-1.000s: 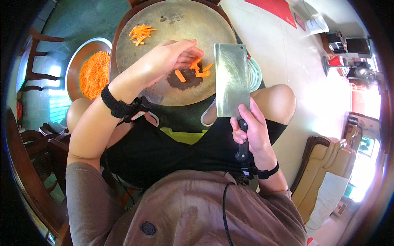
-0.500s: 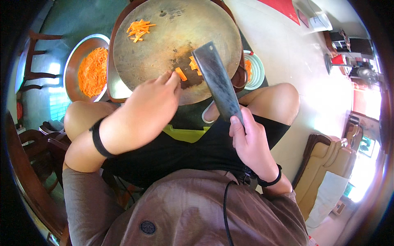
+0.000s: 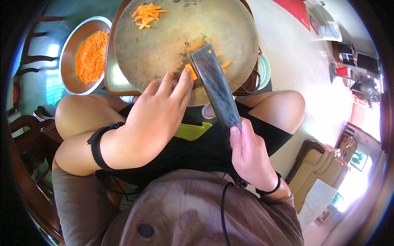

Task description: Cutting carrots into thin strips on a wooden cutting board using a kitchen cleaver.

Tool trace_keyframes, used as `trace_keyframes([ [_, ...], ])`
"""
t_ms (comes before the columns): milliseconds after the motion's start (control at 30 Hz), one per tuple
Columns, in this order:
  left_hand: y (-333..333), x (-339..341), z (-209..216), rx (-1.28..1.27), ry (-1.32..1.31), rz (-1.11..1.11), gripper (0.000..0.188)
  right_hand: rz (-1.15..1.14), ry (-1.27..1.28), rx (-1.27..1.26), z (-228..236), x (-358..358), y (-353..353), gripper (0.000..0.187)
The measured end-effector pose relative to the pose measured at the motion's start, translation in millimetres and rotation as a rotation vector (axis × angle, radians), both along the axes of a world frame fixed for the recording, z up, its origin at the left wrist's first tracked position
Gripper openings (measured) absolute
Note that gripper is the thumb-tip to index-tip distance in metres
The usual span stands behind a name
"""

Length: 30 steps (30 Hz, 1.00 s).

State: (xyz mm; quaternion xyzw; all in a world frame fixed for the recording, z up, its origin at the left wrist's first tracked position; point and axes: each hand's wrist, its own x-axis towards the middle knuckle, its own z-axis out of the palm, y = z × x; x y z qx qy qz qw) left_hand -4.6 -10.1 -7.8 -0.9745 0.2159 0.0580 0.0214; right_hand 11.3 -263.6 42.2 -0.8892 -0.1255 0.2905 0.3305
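Observation:
On the round wooden chopping board (image 3: 152, 51), a small carrot piece (image 3: 191, 72) lies at the left side of a dark cleaver (image 3: 215, 86). My left hand (image 3: 154, 119) reaches in with fingers stretched and spread, its foremost fingertip touching that piece. The cleaver's handle is wrapped in my right hand (image 3: 252, 156), and the broad blade slants up over the board. Cut carrot bits (image 3: 225, 64) show just right of the blade; what lies beneath it is hidden. A pile of carrot sticks (image 3: 147, 16) sits at the board's far left.
Left of the board stands a metal basin (image 3: 65, 78) holding carrot shreds (image 3: 91, 57). A pale green plastic basket (image 3: 264, 71) is partly hidden behind the board's right edge. My bent knees (image 3: 283, 108) flank the board. A beige sofa (image 3: 310, 164) stands farther right.
My left fingers have spread apart, and the hand has shifted right toward the blade. The cleaver now covers more of the cut bits. The whole view has shifted slightly.

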Motion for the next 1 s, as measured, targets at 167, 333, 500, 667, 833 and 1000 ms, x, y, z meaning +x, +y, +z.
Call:
trace_keyframes([
  [167, -3.1, 1.8, 0.1, 0.064, 0.029, 0.0, 0.062, 0.017, -0.049, 0.021, 0.4, 0.8, 3.1, 0.015],
  [333, -0.8, 2.3, -2.1, 0.098, 0.03, -0.025, 0.059, 0.029, -0.03, 0.001, -1.5, 1.3, 3.7, 0.015],
  [500, -0.5, 4.2, 0.7, 0.111, 0.033, -0.036, 0.058, 0.051, -0.023, -0.02, -2.9, 0.2, 1.9, 0.015],
  [667, -2.5, 7.3, -3.7, 0.059, -0.025, 0.045, 0.059, 0.098, -0.045, -0.044, -1.8, 1.7, 3.1, 0.017],
  [833, 9.3, 24.1, 6.2, -0.099, 0.059, 0.143, 0.051, 0.114, -0.028, -0.055, -0.5, 4.7, 4.5, 0.025],
  [1000, 34.6, 54.2, -7.6, -0.476, 0.089, 0.187, 0.036, 0.093, 0.015, -0.024, -7.6, 2.1, -0.1, 0.056],
])
